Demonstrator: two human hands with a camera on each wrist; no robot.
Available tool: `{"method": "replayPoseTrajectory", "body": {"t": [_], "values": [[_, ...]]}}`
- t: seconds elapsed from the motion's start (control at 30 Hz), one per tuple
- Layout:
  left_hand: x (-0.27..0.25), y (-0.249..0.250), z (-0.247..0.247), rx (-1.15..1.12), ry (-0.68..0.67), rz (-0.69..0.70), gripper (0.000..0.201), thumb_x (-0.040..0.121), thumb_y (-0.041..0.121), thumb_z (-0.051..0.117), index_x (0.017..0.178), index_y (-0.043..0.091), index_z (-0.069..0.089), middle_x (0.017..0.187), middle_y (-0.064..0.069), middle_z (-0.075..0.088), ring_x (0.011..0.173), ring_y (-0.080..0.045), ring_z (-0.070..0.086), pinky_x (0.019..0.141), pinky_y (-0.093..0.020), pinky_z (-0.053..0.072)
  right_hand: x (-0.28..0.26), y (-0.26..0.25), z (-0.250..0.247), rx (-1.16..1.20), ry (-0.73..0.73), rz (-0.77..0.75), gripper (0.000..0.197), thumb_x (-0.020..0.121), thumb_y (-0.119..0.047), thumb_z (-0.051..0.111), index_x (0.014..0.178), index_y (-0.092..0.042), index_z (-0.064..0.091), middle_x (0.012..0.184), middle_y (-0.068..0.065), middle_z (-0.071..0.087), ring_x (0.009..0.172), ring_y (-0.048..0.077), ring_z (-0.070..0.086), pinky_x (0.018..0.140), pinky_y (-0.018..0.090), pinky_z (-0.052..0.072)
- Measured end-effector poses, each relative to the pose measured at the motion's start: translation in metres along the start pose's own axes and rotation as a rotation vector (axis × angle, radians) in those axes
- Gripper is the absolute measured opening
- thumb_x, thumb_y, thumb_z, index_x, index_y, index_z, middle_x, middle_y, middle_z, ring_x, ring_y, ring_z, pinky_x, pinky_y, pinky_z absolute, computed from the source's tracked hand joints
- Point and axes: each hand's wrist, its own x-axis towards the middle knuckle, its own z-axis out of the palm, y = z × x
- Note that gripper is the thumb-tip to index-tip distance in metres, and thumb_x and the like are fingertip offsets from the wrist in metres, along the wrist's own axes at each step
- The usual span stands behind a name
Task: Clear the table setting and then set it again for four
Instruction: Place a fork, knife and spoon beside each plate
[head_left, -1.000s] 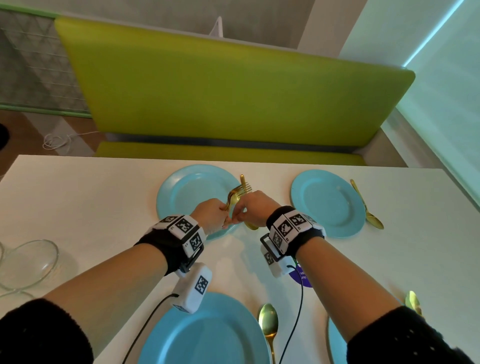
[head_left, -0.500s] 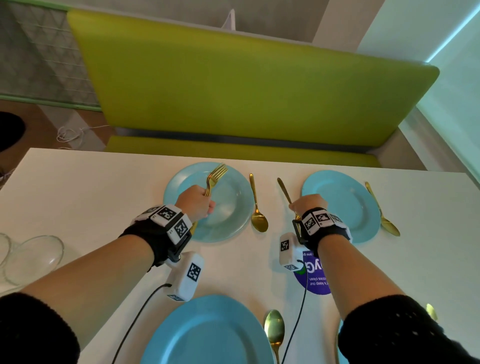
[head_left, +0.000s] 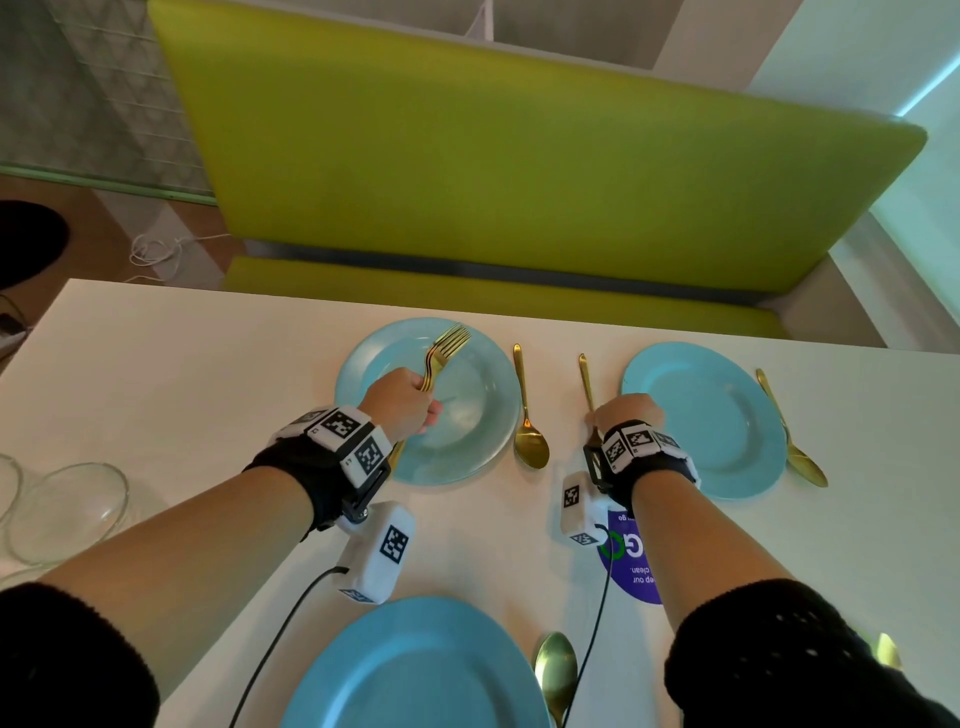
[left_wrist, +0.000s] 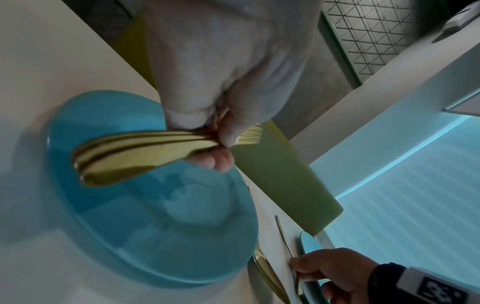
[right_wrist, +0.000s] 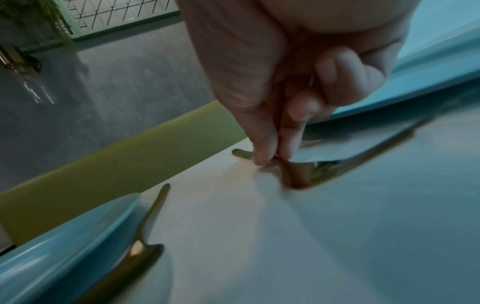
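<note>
While our left hand (head_left: 402, 402) hangs over the far left plate (head_left: 467, 441), it grips a bunch of gold forks (head_left: 441, 353) in a closed fist, tines pointing away toward the green bench (head_left: 519, 156). In the left wrist view the fork handles (left_wrist: 135, 152) stick out under the curled fingers (left_wrist: 221, 158), stacked together; we cannot tell the exact count. Our right hand (head_left: 626, 413) is down on the white table (head_left: 182, 364), just left of the far right plate (head_left: 717, 431). It pinches one gold utensil (head_left: 586, 379) between thumb and fingertips (right_wrist: 262, 152), the other fingers curled in. The utensil lies flat on the table, handle tip toward the bench; its wide end is under our hand, and we cannot tell if it is a fork or spoon. A gold spoon (head_left: 530, 441) lies between the far left plate and that utensil, bowl toward us. Another spoon (head_left: 795, 452) lies right of the far right plate. Near us: a third blue plate (head_left: 415, 675) with a spoon (head_left: 556, 670) beside it. Glass bowls (head_left: 62, 514) sit at the left table edge. A purple sticker (head_left: 634, 566) is on the table under our right wrist.
</note>
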Motion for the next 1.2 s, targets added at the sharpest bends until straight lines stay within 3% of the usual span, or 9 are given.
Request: {"method": "replayPoseTrajectory", "body": {"t": [0.03, 0.1, 0.17, 0.3, 0.5, 0.83, 1.0, 1.1, 1.2], "values": [[0.000, 0.000, 0.000, -0.001, -0.002, -0.003, 0.030, 0.097, 0.004, 0.038, 0.070, 0.012, 0.047, 0.073, -0.003, 0.057, 0.062, -0.012, 0.052, 0.058, -0.019, 0.044, -0.001, 0.001, 0.000, 0.015, 0.023, -0.005, 0.029, 0.085, -0.017, 0.064, 0.111, -0.005, 0.061, 0.104, 0.009, 0.061, 0.082, 0.018, 0.047, 0.048, 0.019, 0.033], [0.000, 0.000, 0.001, -0.008, -0.009, -0.006, 0.031, 0.097, 0.003, 0.037, 0.069, 0.012, 0.047, 0.071, -0.003, 0.056, 0.061, -0.013, 0.051, 0.058, -0.020, 0.043, -0.001, 0.001, -0.001, 0.044, 0.113, 0.040, 0.015, 0.083, -0.018, 0.067, 0.080, -0.005, 0.061, 0.081, 0.007, 0.062, 0.071, 0.019, 0.052, 0.042, 0.020, 0.032], [0.001, 0.000, 0.002, -0.015, -0.012, -0.007, 0.031, 0.097, 0.003, 0.037, 0.069, 0.012, 0.047, 0.070, -0.003, 0.056, 0.060, -0.013, 0.051, 0.057, -0.020, 0.042, -0.004, -0.001, 0.000, 0.047, 0.177, 0.041, 0.025, 0.079, -0.017, 0.069, 0.063, -0.007, 0.052, 0.070, 0.006, 0.058, 0.066, 0.023, 0.056, 0.041, 0.019, 0.033], [0.003, -0.001, 0.005, -0.015, -0.013, -0.013, 0.030, 0.097, 0.004, 0.038, 0.071, 0.013, 0.048, 0.073, -0.004, 0.057, 0.062, -0.013, 0.051, 0.058, -0.020, 0.043, -0.005, 0.000, -0.002, 0.100, 0.203, 0.058, 0.016, 0.073, -0.018, 0.071, 0.075, -0.005, 0.063, 0.080, 0.011, 0.067, 0.067, 0.026, 0.061, 0.045, 0.021, 0.039], [0.003, -0.004, 0.008, -0.017, -0.015, -0.026, 0.028, 0.097, 0.004, 0.039, 0.072, 0.014, 0.048, 0.072, -0.002, 0.057, 0.064, -0.013, 0.052, 0.057, -0.020, 0.043, 0.001, 0.005, -0.004, 0.118, 0.226, 0.041, 0.030, 0.075, -0.020, 0.072, 0.060, -0.009, 0.049, 0.076, 0.010, 0.062, 0.065, 0.026, 0.059, 0.047, 0.023, 0.042], [0.000, -0.005, 0.012, -0.042, -0.001, -0.040, 0.017, 0.097, 0.005, 0.040, 0.085, 0.009, 0.050, 0.072, -0.002, 0.058, 0.063, -0.013, 0.053, 0.058, -0.020, 0.044, 0.000, 0.014, -0.010, 0.127, 0.228, 0.015, 0.037, 0.077, -0.024, 0.073, 0.058, -0.009, 0.045, 0.060, 0.005, 0.052, 0.064, 0.025, 0.056, 0.039, 0.020, 0.031], [-0.009, -0.004, 0.011, -0.068, 0.019, -0.069, 0.010, 0.097, 0.004, 0.041, 0.095, 0.005, 0.050, 0.073, -0.004, 0.059, 0.062, -0.014, 0.053, 0.055, -0.020, 0.044, -0.006, 0.015, -0.017, 0.071, 0.239, -0.025, 0.036, 0.078, -0.035, 0.072, 0.067, -0.007, 0.052, 0.074, 0.009, 0.058, 0.066, 0.025, 0.054, 0.041, 0.021, 0.028], [-0.012, -0.001, 0.007, -0.063, 0.023, -0.066, 0.011, 0.096, 0.002, 0.041, 0.094, 0.005, 0.051, 0.072, -0.005, 0.059, 0.059, -0.014, 0.052, 0.051, -0.020, 0.043, -0.016, 0.010, -0.023, 0.018, 0.224, -0.057, 0.036, 0.081, -0.041, 0.068, 0.080, -0.006, 0.061, 0.076, 0.009, 0.060, 0.069, 0.025, 0.056, 0.048, 0.024, 0.037], [-0.019, 0.001, 0.007, -0.013, 0.007, -0.044, 0.019, 0.095, 0.003, 0.042, 0.080, 0.006, 0.053, 0.067, -0.006, 0.057, 0.052, -0.012, 0.049, 0.043, -0.015, 0.041, -0.032, 0.007, -0.026, 0.012, 0.179, -0.154, 0.031, 0.084, -0.036, 0.067, 0.090, -0.005, 0.064, 0.087, 0.011, 0.065, 0.085, 0.027, 0.062, 0.070, 0.031, 0.049]]}}
